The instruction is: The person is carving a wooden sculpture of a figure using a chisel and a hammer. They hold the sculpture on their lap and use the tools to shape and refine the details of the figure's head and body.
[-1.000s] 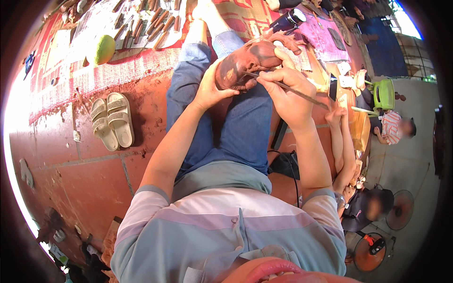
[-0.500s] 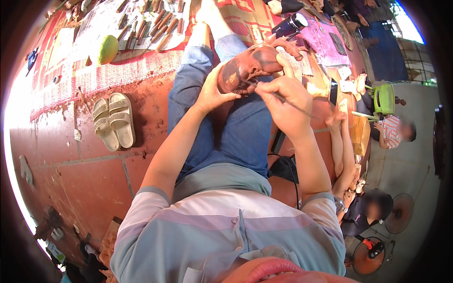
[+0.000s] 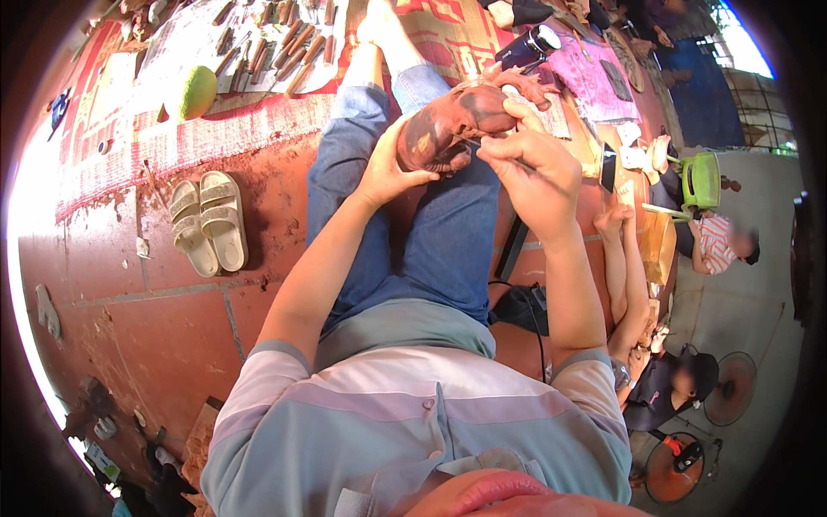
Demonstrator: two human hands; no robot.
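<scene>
A reddish-brown wood carving (image 3: pixel 444 125) with rounded, dark-patched forms rests over my thighs. My left hand (image 3: pixel 388 168) grips its left end, the thumb along the lower edge and the fingers behind. At its right side, my right hand (image 3: pixel 536 168) is closed in a pinch around a thin carving tool (image 3: pixel 469 140), whose slender tip meets the carving's middle. Most of the tool's shaft is hidden by the hand. Part of the right hand lies against the carving's right end.
Several wooden-handled carving tools (image 3: pixel 297 52) lie on a pale sheet ahead, near a green, round fruit (image 3: pixel 197 92). Beige sandals (image 3: pixel 209 222) are on the tiled floor at left. A dark cylindrical object (image 3: pixel 527 45) stands ahead right. Other people sit at right, by a green chair (image 3: pixel 701 181).
My right hand has shifted slightly right and turned, so the tool's back end no longer shows below it. The left hand and the carving have hardly moved.
</scene>
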